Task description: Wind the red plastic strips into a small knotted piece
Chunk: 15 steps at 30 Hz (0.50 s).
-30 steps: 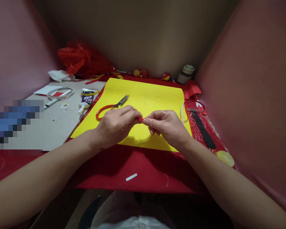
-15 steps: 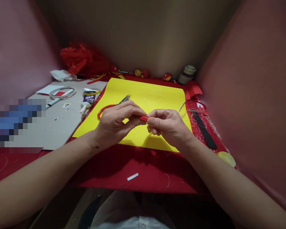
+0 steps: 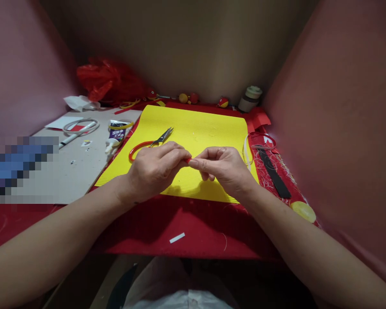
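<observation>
Between my fingertips is a small red piece (image 3: 188, 160), mostly covered by the fingers, so its exact kind does not show. My left hand (image 3: 159, 165) pinches it from the left, palm turned down. From the right, the thumb and forefinger of my right hand (image 3: 220, 165) grip its other end. Both hands are above a yellow corrugated sheet (image 3: 196, 124). Orange-handled scissors (image 3: 156, 142) lie on the sheet just behind my left hand, blades pointing away and slightly apart.
On the left a grey board (image 3: 64, 171) bears a glue tube (image 3: 116, 133) and a coiled pale strip (image 3: 81, 126). A red plastic bag (image 3: 98, 79), small red-and-yellow balls (image 3: 223, 102) and a jar (image 3: 250, 98) stand behind. A black strip (image 3: 275, 174) lies right; a white strip (image 3: 177, 237) lies in front.
My left hand has rolled over the red piece, its fingers now curled further down, so less of the piece shows. The right hand keeps its pinch. The whole view has shifted slightly.
</observation>
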### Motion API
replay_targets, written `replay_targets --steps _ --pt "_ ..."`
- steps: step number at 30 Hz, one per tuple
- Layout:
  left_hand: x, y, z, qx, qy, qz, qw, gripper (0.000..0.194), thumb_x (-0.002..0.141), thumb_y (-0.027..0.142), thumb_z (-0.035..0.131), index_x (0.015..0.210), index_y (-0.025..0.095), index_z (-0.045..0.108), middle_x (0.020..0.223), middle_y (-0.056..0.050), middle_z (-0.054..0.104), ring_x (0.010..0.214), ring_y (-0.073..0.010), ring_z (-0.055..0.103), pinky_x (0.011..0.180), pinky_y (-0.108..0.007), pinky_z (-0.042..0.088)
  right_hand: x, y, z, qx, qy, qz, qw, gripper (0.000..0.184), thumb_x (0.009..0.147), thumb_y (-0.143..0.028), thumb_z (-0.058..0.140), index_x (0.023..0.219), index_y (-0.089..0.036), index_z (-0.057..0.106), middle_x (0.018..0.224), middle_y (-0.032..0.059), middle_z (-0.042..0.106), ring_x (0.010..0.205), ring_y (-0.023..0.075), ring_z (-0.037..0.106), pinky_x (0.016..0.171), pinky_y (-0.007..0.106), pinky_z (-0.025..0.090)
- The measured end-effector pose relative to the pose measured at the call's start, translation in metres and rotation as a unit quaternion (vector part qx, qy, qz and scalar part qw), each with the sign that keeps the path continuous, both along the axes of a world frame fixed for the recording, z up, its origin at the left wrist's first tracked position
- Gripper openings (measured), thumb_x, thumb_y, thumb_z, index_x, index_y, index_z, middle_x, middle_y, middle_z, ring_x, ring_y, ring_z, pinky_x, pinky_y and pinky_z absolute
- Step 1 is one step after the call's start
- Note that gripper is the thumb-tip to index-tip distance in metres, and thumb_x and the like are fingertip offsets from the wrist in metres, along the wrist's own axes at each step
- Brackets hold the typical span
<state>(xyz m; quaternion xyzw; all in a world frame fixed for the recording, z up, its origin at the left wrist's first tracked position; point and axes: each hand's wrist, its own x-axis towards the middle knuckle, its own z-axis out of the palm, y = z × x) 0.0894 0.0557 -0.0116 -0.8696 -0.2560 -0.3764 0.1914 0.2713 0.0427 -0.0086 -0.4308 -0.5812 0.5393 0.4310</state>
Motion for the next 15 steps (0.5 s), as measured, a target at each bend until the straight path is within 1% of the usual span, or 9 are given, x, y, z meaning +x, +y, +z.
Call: replay_targets --steps 2,4,7,9,11,15 --pt "0.0008 -0.0013 0.0014 -0.013 -0.006 -0.009 1.000 0.010 0.089 0.018 0.053 0.084 0.016 0.061 0.077 -0.004 0.069 0.069 -0.0117 0.064 0.058 -0.021 0.050 -0.0005 0.0002 -0.0018 0.002 0.020 -0.002 1.000 0.030 0.062 -0.041 0.079 0.062 -0.015 0.063 0.047 -0.0035 0.054 0.044 0.0058 0.042 0.044 0.022 0.029" --pt "0.0020 -0.0030 0.0042 -0.076 -0.047 -0.033 0.995 0.008 0.088 0.017 0.054 0.085 0.015 0.062 0.078 -0.004 0.068 0.070 -0.0117 0.064 0.060 -0.021 0.050 0.0005 0.0009 -0.0037 0.004 0.055 0.018 0.998 0.028 0.065 -0.039 0.077 0.064 -0.015 0.064 0.048 -0.0039 0.054 0.044 0.0056 0.042 0.044 0.021 0.028" --pt "0.0034 -0.0058 0.0086 -0.195 -0.121 -0.085 0.970 0.005 0.086 0.019 0.058 0.085 0.017 0.062 0.078 -0.003 0.066 0.069 -0.0112 0.062 0.060 -0.022 0.051 0.0033 0.0026 -0.0055 0.005 0.111 0.074 0.991 0.022 0.070 -0.035 0.074 0.067 -0.016 0.065 0.049 -0.0043 0.055 0.044 0.0050 0.042 0.045 0.021 0.029" --pt "0.0033 -0.0067 0.0096 -0.226 -0.137 -0.100 0.959 0.006 0.086 0.019 0.057 0.084 0.018 0.062 0.075 -0.001 0.065 0.065 -0.0101 0.061 0.058 -0.021 0.050 0.0049 0.0036 -0.0049 0.003 0.112 0.098 0.989 0.020 0.072 -0.034 0.073 0.067 -0.016 0.065 0.050 -0.0038 0.056 0.045 0.0054 0.044 0.046 0.021 0.030" --pt "0.0022 -0.0058 0.0086 -0.213 -0.121 -0.085 0.966 0.008 0.088 0.018 0.055 0.084 0.020 0.062 0.072 0.000 0.065 0.062 -0.0089 0.061 0.058 -0.020 0.050 0.0059 0.0038 -0.0029 0.006 0.074 0.088 0.993 0.024 0.071 -0.035 0.074 0.064 -0.015 0.064 0.048 -0.0030 0.057 0.044 0.0060 0.044 0.045 0.021 0.031" --pt "-0.0006 0.0001 0.0042 -0.115 -0.054 -0.039 0.991 0.009 0.088 0.020 0.055 0.082 0.018 0.061 0.072 -0.001 0.067 0.065 -0.0095 0.064 0.057 -0.019 0.049 0.0054 0.0020 0.0024 0.014 -0.003 0.040 0.999 0.033 0.069 -0.043 0.073 0.058 -0.014 0.062 0.045 -0.0020 0.055 0.043 0.0061 0.042 0.044 0.022 0.031"
